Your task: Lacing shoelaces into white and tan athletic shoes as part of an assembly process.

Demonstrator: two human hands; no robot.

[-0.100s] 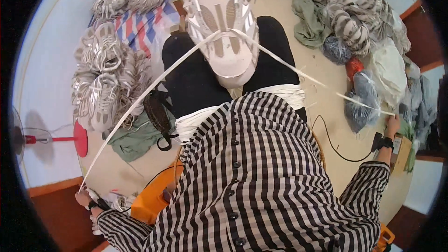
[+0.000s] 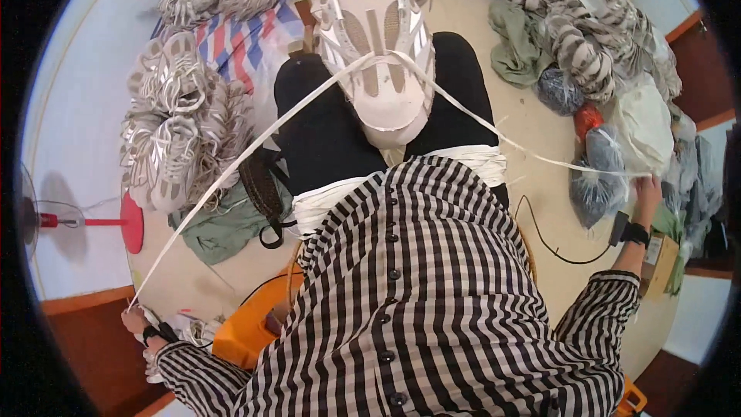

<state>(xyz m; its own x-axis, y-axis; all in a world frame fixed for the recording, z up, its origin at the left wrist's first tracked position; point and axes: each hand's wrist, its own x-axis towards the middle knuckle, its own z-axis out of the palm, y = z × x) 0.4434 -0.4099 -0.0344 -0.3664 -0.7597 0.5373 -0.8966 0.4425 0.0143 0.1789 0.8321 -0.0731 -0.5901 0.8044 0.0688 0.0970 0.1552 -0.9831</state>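
Observation:
A beige shoe upper (image 2: 390, 100) rests between my black-clad knees, its rounded toe toward me. One long cream shoelace (image 2: 247, 153) passes through the eyelets nearest the toe and spreads out to both sides. At the far lower left, my left hand (image 2: 136, 320) is closed on one end of the lace, which is pulled straight. Out at the right, my right hand (image 2: 648, 191) grips the other end, and that side sags slightly. Bundles of white laces (image 2: 332, 199) lie across both my thighs.
Laced shoe uppers (image 2: 174, 147) are piled at the left beside a green cloth (image 2: 220, 228). Bundled uppers (image 2: 579, 46) and dark plastic bags (image 2: 598, 177) lie at the right. A red-based fan (image 2: 131, 222) stands far left, and an orange stool (image 2: 251, 324) is beside me.
My right hand has shifted slightly upward, and the right side of the lace has gone from straight to a slight sag. My left hand has barely moved.

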